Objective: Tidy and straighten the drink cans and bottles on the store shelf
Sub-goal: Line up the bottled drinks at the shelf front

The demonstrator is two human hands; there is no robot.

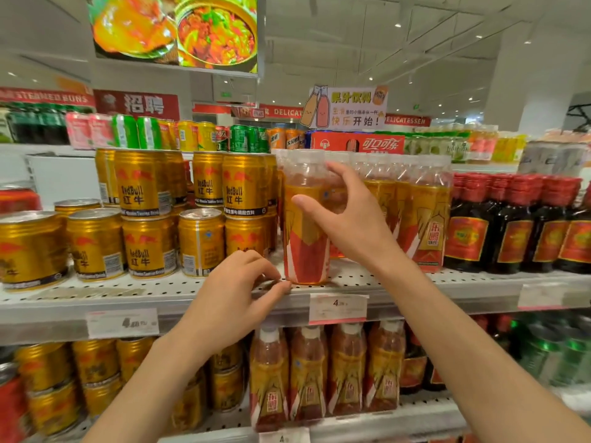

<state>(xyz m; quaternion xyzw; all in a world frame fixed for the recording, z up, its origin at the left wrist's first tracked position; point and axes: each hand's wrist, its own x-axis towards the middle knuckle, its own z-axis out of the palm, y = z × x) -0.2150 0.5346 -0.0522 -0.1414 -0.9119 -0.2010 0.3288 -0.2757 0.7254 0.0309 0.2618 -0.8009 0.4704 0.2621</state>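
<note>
Nearest, at 7 o'clock: left hand low at the shelf lip, fingers loosely curled, tips touching the edge, nothing held. Better kept there as a brace, or moved to the bottle's foot to stop sliding.

At centre: right hand spread wide, thumb pointing to 9 o'clock across the front bottle, fingers arched toward 12 over its shoulder. Contact hard to judge; looks just off the plastic or barely grazing, no firm grasp.

Bottle upright at the shelf front, ahead of the bottle row that runs toward 3 o'clock, label turned partly away. Likely aim: close round the waist, not the cap; twist until the label faces out, then nudge back flush with the row. Gentle pressure advised, thin plastic probably gives.

To 9 o'clock: gold cans stacked two high, near enough for an elbow to topple. To 3 o'clock, farther: dark bottles with red caps.
</note>
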